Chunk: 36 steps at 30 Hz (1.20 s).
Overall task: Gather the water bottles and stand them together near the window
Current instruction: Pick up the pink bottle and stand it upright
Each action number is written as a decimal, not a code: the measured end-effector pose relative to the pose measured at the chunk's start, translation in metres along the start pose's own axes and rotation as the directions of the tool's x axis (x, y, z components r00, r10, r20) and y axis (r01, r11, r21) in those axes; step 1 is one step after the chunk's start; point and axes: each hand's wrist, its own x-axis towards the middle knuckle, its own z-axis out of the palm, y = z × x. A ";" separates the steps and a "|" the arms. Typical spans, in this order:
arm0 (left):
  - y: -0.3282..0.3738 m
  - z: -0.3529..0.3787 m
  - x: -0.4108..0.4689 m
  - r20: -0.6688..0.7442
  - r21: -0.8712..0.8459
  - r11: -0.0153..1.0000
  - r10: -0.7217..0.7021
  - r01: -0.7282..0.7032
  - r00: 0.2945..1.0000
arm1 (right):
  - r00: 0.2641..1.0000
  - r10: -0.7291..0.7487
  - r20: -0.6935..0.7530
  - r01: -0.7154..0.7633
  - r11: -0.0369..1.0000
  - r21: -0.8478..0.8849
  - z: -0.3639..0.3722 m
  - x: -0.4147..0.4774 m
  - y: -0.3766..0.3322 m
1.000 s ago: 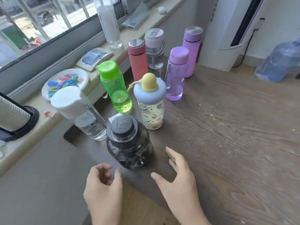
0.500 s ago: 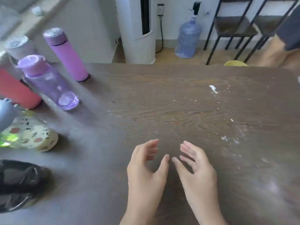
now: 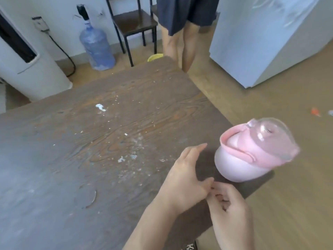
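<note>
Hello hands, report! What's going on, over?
Left hand open, empty. Right hand empty. Pink bottle upright near table edge, untouched. Nothing in the way.

I'm seeing the pink bottle (image 3: 252, 152) smeared by motion blur, so its lid details aren't readable. Beyond it, a standing person (image 3: 182, 24) is being cut off at the top edge. My right hand (image 3: 228, 204) is hiding its own curled fingertips.

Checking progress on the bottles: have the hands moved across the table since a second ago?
Yes. The left hand and right hand went from the window-side bottle cluster to the table's opposite edge, near the pink bottle.
</note>
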 end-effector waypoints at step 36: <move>-0.108 -0.184 -0.085 -0.614 -0.176 0.979 -0.192 0.105 0.766 | 0.688 -0.389 0.613 0.354 0.917 0.185 0.179 0.034 -0.120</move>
